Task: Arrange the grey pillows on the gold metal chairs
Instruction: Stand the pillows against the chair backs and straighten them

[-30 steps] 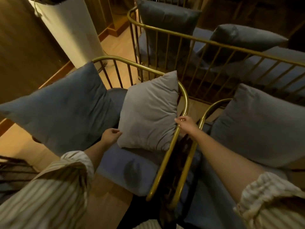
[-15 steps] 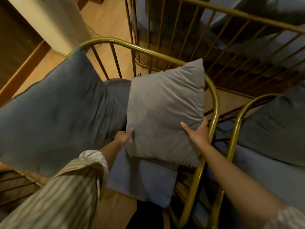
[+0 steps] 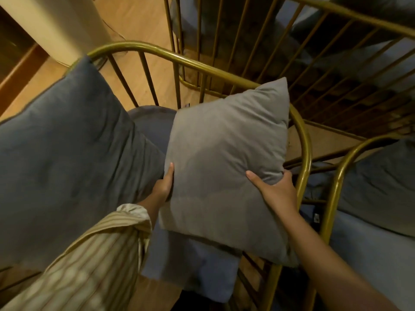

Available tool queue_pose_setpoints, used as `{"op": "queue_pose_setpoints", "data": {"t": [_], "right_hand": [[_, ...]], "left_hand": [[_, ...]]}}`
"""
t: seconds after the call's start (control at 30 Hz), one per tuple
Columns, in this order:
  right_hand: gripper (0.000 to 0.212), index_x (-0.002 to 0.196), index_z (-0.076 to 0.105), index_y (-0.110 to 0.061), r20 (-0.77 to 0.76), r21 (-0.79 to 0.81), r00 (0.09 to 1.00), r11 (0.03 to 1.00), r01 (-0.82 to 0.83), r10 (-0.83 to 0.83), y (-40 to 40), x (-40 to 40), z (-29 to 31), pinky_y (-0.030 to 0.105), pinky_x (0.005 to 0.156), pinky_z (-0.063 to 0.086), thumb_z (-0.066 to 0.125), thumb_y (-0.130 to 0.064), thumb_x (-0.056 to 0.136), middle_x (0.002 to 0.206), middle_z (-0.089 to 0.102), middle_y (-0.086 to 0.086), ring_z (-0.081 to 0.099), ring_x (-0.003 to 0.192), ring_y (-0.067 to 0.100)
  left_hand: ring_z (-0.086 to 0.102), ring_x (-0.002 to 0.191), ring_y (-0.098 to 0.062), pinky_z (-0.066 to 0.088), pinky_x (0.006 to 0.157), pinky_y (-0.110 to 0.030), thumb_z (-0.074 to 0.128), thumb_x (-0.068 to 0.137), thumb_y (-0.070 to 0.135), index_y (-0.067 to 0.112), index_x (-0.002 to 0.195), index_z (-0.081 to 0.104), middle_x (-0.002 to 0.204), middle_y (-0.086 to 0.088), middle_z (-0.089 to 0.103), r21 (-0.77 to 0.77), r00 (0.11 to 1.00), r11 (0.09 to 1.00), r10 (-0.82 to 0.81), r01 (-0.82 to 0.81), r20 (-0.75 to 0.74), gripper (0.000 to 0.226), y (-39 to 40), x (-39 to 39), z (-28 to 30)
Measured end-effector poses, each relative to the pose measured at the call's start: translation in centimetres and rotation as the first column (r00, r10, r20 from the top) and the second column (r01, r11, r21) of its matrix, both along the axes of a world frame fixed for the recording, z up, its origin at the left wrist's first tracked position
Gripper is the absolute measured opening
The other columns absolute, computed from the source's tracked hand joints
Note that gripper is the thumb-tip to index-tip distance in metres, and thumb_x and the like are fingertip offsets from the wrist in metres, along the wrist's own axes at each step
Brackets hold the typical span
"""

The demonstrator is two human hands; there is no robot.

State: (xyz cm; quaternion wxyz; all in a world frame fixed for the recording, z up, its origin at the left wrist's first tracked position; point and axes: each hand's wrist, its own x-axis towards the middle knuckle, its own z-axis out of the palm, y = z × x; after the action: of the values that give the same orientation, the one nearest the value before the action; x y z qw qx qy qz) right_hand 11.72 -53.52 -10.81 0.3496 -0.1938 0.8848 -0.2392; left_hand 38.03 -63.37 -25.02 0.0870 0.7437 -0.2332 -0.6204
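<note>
**Both hands on the light grey pillow**

Head view: The light grey pillow (image 3: 226, 167) stands at the centre of the frame over the blue seat cushion (image 3: 193, 268) of the nearest gold chair (image 3: 302, 140). It is roughly square with no clear long axis, tilted so one corner points to the upper right, against the chair's curved rail. The left hand (image 3: 165, 185) grips its left edge, thumb on the front and fingers hidden behind. The right hand (image 3: 277, 189) clasps its right edge, thumb spread across the front. One larger dark grey pillow (image 3: 67, 167) leans at the left, touching the light one. A second gold chair (image 3: 336, 187) at the lower right holds another dark pillow (image 3: 379, 187). More gold railing (image 3: 336, 16) crosses the top.
</note>
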Motion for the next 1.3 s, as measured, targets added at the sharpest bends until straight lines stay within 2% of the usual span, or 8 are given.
{"op": "queue_pose_setpoints", "data": {"t": [0.13, 0.57, 0.77, 0.93, 1.0, 1.13, 1.23, 1.3], "right_hand": [[0.089, 0.135, 0.049, -0.018, 0.016, -0.134, 0.999, 0.990, 0.048, -0.047, 2.0, 1.3, 2.1, 0.040, 0.095, 0.050, 0.081, -0.062, 0.064, 0.133, 0.061, 0.005, 0.060, 0.118, 0.030], [0.082, 0.139, 0.052, -0.022, 0.183, -0.382, 0.977, 0.907, 0.178, -0.114, 14.7, -1.1, 7.8, 0.043, 0.101, 0.051, 0.081, -0.054, 0.070, 0.133, 0.062, 0.000, 0.061, 0.118, 0.023], [0.107, 0.140, 0.055, -0.023, 0.161, -0.416, 0.962, 0.869, 0.268, -0.220, 25.0, -6.3, 11.3, 0.043, 0.104, 0.050, 0.077, -0.077, 0.050, 0.135, 0.063, -0.001, 0.061, 0.118, 0.022], [0.080, 0.126, 0.066, -0.017, 0.119, -0.460, 0.925, 0.806, 0.373, -0.361, 34.5, -11.6, 12.8, 0.033, 0.090, 0.052, 0.074, -0.068, 0.065, 0.121, 0.070, 0.003, 0.066, 0.108, 0.021], [0.072, 0.125, 0.066, -0.017, 0.076, -0.473, 0.907, 0.786, 0.398, -0.414, 37.9, -13.9, 12.9, 0.037, 0.095, 0.053, 0.073, -0.065, 0.072, 0.124, 0.070, 0.006, 0.065, 0.112, 0.023], [0.094, 0.126, 0.065, -0.021, 0.075, -0.461, 0.878, 0.764, 0.452, -0.473, 43.6, -18.6, 12.3, 0.044, 0.098, 0.054, 0.077, -0.078, 0.053, 0.121, 0.071, 0.003, 0.067, 0.110, 0.024], [0.070, 0.129, 0.064, -0.026, 0.098, -0.452, 0.865, 0.752, 0.480, -0.492, 47.5, -22.3, 11.5, 0.046, 0.100, 0.053, 0.079, -0.060, 0.070, 0.125, 0.069, 0.002, 0.066, 0.113, 0.024], [0.081, 0.130, 0.062, -0.030, 0.100, -0.451, 0.878, 0.765, 0.459, -0.468, 49.4, -24.2, 10.8, 0.046, 0.101, 0.052, 0.080, -0.069, 0.061, 0.127, 0.069, 0.000, 0.066, 0.114, 0.022]], "left_hand": [[0.050, 0.129, -0.039, 0.039, 0.105, -0.039, 0.046, 0.083, 0.075, 0.000, 0.137, 0.053, 0.142, -0.024, 0.052, -0.073, 0.997, 0.995, -0.059, 0.063, 0.057, 0.093, 0.6, 1.0, 4.0], [0.059, 0.103, -0.026, 0.045, 0.088, -0.035, 0.060, 0.081, 0.067, 0.007, 0.133, 0.058, 0.128, -0.015, 0.062, -0.334, 0.991, 0.938, -0.117, 0.090, -0.061, 0.079, 8.9, 2.0, 14.8], [0.065, 0.103, -0.021, 0.046, 0.087, -0.033, 0.060, 0.083, 0.065, 0.019, 0.129, 0.061, 0.115, -0.004, 0.068, -0.376, 0.924, 0.888, -0.345, 0.265, -0.163, 0.066, 15.4, -3.7, 19.6], [0.069, 0.091, -0.013, 0.055, 0.082, -0.030, 0.068, 0.083, 0.054, 0.022, 0.097, 0.072, 0.098, 0.002, 0.074, -0.519, 0.885, 0.811, -0.422, 0.271, -0.198, 0.034, 22.0, -10.9, 22.2], [0.071, 0.092, -0.014, 0.058, 0.083, -0.033, 0.073, 0.080, 0.052, 0.017, 0.100, 0.074, 0.099, 0.000, 0.076, -0.559, 0.872, 0.786, -0.441, 0.263, -0.211, 0.040, 24.5, -14.0, 22.2], [0.072, 0.092, -0.010, 0.057, 0.079, -0.028, 0.079, 0.079, 0.038, 0.019, 0.104, 0.072, 0.102, 0.001, 0.076, -0.607, 0.837, 0.767, -0.461, 0.210, -0.294, 0.032, 29.7, -19.8, 22.1], [0.070, 0.100, -0.015, 0.058, 0.089, -0.034, 0.082, 0.072, 0.044, 0.016, 0.117, 0.067, 0.109, 0.001, 0.073, -0.599, 0.796, 0.760, -0.515, 0.253, -0.318, 0.055, 33.2, -24.1, 21.6], [0.065, 0.106, -0.016, 0.053, 0.096, -0.037, 0.083, 0.067, 0.052, 0.017, 0.129, 0.056, 0.119, 0.005, 0.066, -0.577, 0.772, 0.748, -0.564, 0.328, -0.293, 0.077, 35.1, -26.3, 20.9]]}}
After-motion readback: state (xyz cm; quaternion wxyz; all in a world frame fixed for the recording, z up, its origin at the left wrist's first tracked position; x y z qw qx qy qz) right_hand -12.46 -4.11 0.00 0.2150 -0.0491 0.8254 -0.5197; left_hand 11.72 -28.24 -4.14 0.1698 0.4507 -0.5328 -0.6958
